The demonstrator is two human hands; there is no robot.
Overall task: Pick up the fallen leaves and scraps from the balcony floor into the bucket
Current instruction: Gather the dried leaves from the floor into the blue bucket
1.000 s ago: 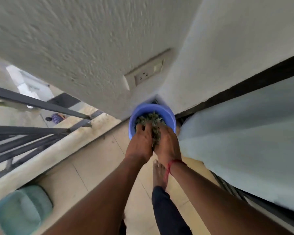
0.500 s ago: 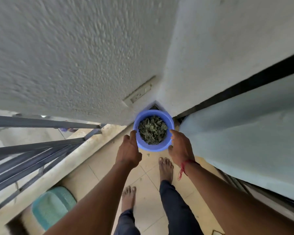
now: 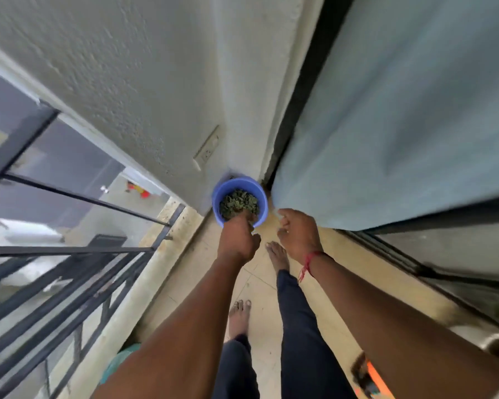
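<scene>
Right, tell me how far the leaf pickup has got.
Done: the bucket already holds a heap of green leaves. In hand: the left hand reaches over its near rim onto the heap; the right hand hangs curled beside it, contents unclear. Left: the floor tiles in view show no obvious scraps, but much of the balcony is out of frame.

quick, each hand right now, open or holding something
Left hand: fingers over the near rim of the bucket, at the leaves; grip cannot be told.
Right hand: curled, beside the bucket, nothing seen in it.
</scene>
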